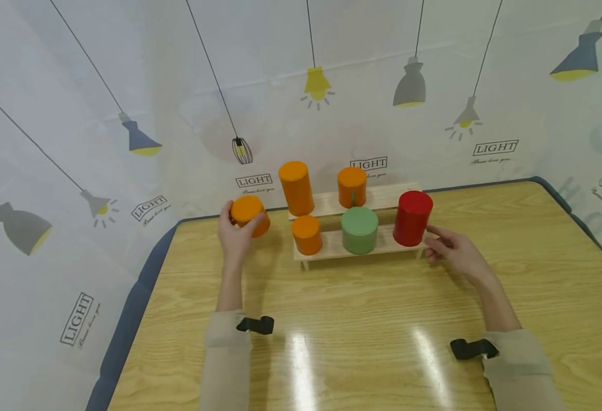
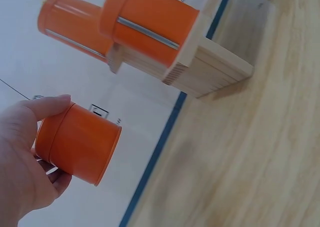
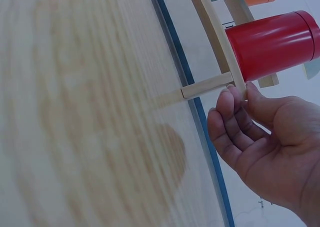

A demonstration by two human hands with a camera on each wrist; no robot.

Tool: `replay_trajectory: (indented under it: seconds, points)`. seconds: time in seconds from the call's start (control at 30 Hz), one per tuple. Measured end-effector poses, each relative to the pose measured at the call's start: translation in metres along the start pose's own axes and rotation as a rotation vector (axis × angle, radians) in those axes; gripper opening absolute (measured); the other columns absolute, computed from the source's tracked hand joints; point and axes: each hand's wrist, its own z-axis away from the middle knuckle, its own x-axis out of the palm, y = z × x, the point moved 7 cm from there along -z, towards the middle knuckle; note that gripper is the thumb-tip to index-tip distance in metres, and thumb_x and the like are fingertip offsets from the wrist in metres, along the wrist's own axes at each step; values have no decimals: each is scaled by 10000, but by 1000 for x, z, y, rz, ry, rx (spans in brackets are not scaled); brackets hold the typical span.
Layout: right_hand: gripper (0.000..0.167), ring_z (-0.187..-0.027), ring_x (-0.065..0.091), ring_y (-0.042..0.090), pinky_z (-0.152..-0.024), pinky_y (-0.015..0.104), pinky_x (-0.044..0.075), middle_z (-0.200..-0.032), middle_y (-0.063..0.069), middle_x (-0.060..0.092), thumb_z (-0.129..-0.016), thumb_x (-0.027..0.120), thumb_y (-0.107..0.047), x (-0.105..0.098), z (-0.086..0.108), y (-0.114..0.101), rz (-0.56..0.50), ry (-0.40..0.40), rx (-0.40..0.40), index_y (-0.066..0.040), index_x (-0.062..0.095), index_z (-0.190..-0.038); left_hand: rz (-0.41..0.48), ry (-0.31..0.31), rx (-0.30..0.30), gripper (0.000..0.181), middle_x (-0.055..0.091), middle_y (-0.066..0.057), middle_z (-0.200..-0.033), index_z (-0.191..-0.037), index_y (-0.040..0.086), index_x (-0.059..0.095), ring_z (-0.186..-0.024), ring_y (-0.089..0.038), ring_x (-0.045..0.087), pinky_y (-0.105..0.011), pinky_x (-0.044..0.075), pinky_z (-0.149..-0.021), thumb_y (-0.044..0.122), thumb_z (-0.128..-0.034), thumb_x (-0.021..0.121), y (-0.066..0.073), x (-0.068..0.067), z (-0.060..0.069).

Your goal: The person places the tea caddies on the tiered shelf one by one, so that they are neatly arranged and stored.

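Observation:
My left hand (image 1: 235, 240) grips a short orange canister (image 1: 247, 209) round its lid end, left of a two-tier wooden stand (image 1: 331, 244). In the left wrist view, that canister (image 2: 86, 143) looks raised above the table. At the stand's right end, my right hand (image 1: 457, 255) pinches the edge of the lower tier between thumb and fingers, beside a red canister (image 1: 412, 220). A green canister (image 1: 359, 231) and a small orange canister (image 1: 307, 235) share that tier. Behind them stand a tall orange canister (image 1: 297, 188) and a shorter orange tin (image 1: 352, 187).
The wood-grain table (image 1: 352, 319) has a dark blue padded edge (image 1: 149, 268). A white sheet (image 1: 259, 51) printed with hanging lamps rises behind and at both sides. Black straps (image 1: 257, 325) sit at the sleeve cuffs.

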Motion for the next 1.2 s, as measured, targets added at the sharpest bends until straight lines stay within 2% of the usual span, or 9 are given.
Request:
replay_trajectory:
  seconds: [0.37, 0.63, 0.77, 1.0, 1.2]
  points:
    - [558, -833, 685, 214, -754, 270, 588, -1026, 269, 670, -1079, 493, -179, 0, -1, -2, 7, 8, -6, 99, 308, -1526, 89, 0, 80, 872, 517, -126, -1433, -1524, 32, 385, -1231, -242, 486, -410, 381, -1105, 212, -817, 862, 45, -14, 11]
    - [551, -837, 685, 204, -756, 280, 589, -1037, 273, 670, -1081, 482, -155, 0, -1, -1, 1, 1, -7, 106, 292, -1528, 171, 8, 178, 796, 585, -90, -1353, -1488, 35, 448, -1144, -189, 533, -401, 419, -1064, 158, -816, 858, 88, -22, 25]
    - [557, -835, 684, 195, -754, 275, 587, -1038, 270, 673, -1081, 486, -165, 0, -1, 0, -3, 1, -13, 108, 293, -1527, 182, 1, 240, 784, 598, -58, -1339, -1482, 56, 465, -1137, -177, 546, -380, 419, -1056, 163, -815, 862, 108, -23, 33]
    - [568, -834, 683, 201, -755, 280, 590, -1037, 280, 669, -1077, 502, -189, 1, 1, -2, -17, 5, -9, 102, 310, -1524, 186, -28, 329, 765, 608, -53, -1326, -1476, 57, 481, -1135, -188, 557, -370, 403, -1067, 158, -818, 859, 142, -18, 52]
    - [574, -837, 686, 202, -755, 277, 589, -1036, 275, 671, -1078, 500, -197, 1, 1, -2, -11, 3, -1, 104, 304, -1525, 197, -74, 419, 743, 609, -90, -1322, -1472, 24, 476, -1126, -210, 566, -368, 412, -1056, 99, -827, 839, 167, -2, 67]
